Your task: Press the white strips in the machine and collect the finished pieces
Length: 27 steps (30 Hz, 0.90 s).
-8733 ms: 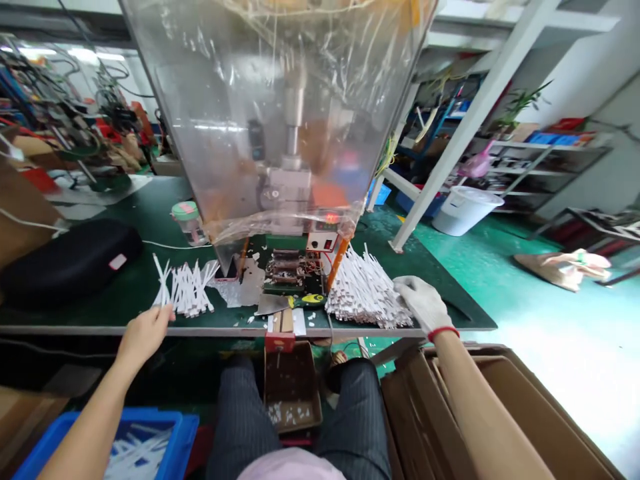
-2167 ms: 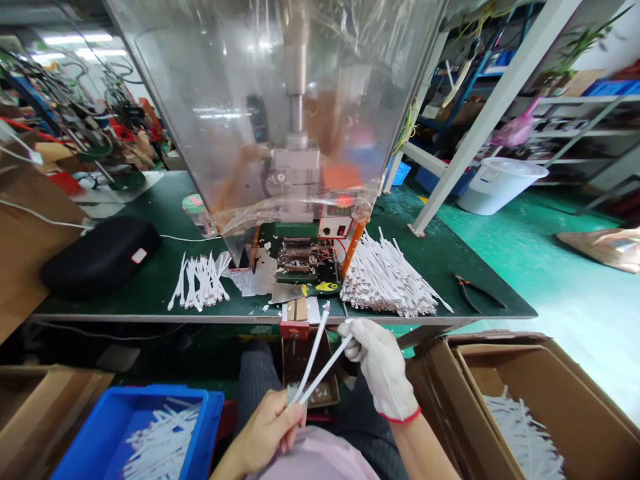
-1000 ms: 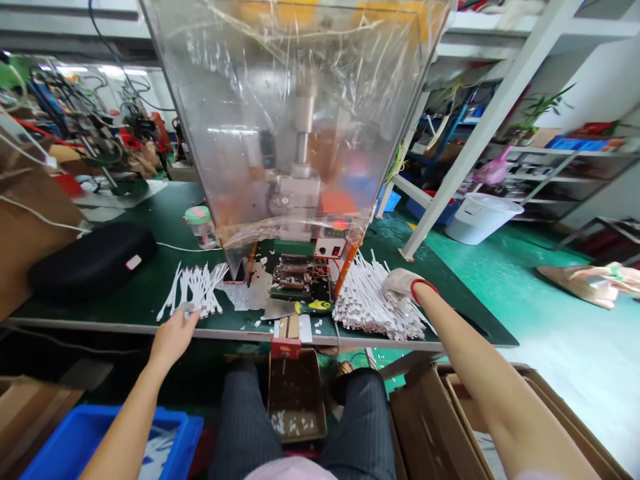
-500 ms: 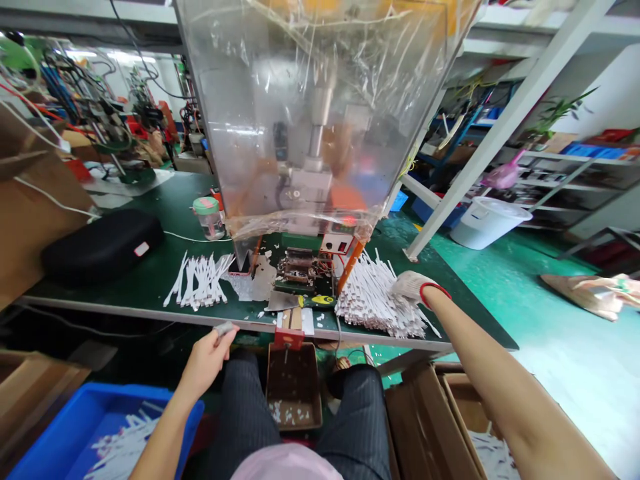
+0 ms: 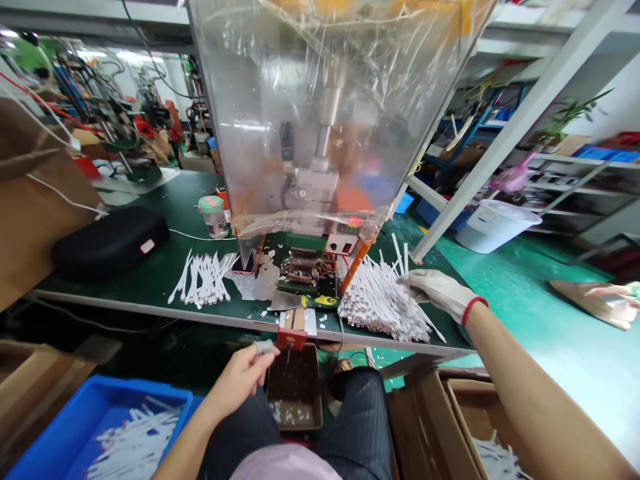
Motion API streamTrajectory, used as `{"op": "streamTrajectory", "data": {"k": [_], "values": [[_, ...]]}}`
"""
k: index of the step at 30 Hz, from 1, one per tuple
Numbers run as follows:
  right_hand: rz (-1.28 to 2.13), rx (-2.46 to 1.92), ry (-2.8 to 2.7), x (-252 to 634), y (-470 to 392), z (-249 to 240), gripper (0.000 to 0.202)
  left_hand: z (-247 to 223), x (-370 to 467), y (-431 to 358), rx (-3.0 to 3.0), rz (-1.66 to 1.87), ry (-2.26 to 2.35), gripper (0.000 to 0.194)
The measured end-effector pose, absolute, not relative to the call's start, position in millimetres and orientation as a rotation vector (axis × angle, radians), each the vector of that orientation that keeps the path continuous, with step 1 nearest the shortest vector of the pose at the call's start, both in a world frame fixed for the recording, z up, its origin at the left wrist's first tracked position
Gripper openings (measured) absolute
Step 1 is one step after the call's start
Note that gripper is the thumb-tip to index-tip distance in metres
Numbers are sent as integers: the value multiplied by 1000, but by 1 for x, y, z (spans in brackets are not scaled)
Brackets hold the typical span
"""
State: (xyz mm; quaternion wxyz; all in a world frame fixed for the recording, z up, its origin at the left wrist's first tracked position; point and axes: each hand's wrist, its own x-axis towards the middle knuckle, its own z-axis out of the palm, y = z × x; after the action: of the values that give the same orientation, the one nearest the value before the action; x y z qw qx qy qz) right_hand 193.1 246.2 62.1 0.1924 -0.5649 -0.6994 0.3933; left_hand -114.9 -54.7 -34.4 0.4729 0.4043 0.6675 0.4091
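My right hand (image 5: pixel 443 291), in a white glove with a red cuff, is at the right side of a large pile of white strips (image 5: pixel 383 303). Its fingers are pinched on white strips (image 5: pixel 400 253) that stand up above the pile. Bare except for a grey covering on a fingertip, my left hand (image 5: pixel 245 373) is closed above my lap, below the table edge; whether it holds anything is too small to tell. A smaller bundle of white strips (image 5: pixel 204 279) lies at the table's left. Between the two piles stands a small metal fixture (image 5: pixel 301 267) under a machine with a clear cover (image 5: pixel 320 133).
A scraper (image 5: pixel 287 301) with a yellow and black handle lies at the table's front edge. Black case (image 5: pixel 110 240) and lidded jar (image 5: pixel 214 219) stand left. Below are a blue bin (image 5: pixel 70 417), a brown scrap box (image 5: pixel 295 393) and a cardboard box (image 5: pixel 450 407).
My right hand has drawn back slightly from the pile, with strips now raised at its fingertips. My left hand has moved right and down, toward the middle of my lap.
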Motion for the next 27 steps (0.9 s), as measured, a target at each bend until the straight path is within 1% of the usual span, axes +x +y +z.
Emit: {"op": "streamTrajectory", "data": {"k": [4, 8, 12, 16, 20, 24, 27], "values": [[1554, -1313, -1713, 167, 200, 72, 38, -13, -77, -34, 1078, 971, 1343, 45], [1793, -1119, -1734, 131, 139, 57, 43, 6, -45, -2, 1245, 1056, 1342, 39], [1815, -1076, -1770, 105, 105, 41, 45, 7, -37, 14, 1227, 1066, 1419, 45], [1813, -1105, -1682, 89, 99, 47, 43, -4, -45, 4, 1100, 1083, 1205, 52], [1761, -1085, -1705, 78, 104, 55, 43, -15, -56, -11, 1019, 973, 1033, 60], [1765, -1060, -1722, 73, 105, 49, 45, -22, -61, -17, 973, 913, 1069, 60], [1773, -1060, -1733, 72, 104, 43, 45, -25, -60, -17, 838, 1013, 1139, 59]]}}
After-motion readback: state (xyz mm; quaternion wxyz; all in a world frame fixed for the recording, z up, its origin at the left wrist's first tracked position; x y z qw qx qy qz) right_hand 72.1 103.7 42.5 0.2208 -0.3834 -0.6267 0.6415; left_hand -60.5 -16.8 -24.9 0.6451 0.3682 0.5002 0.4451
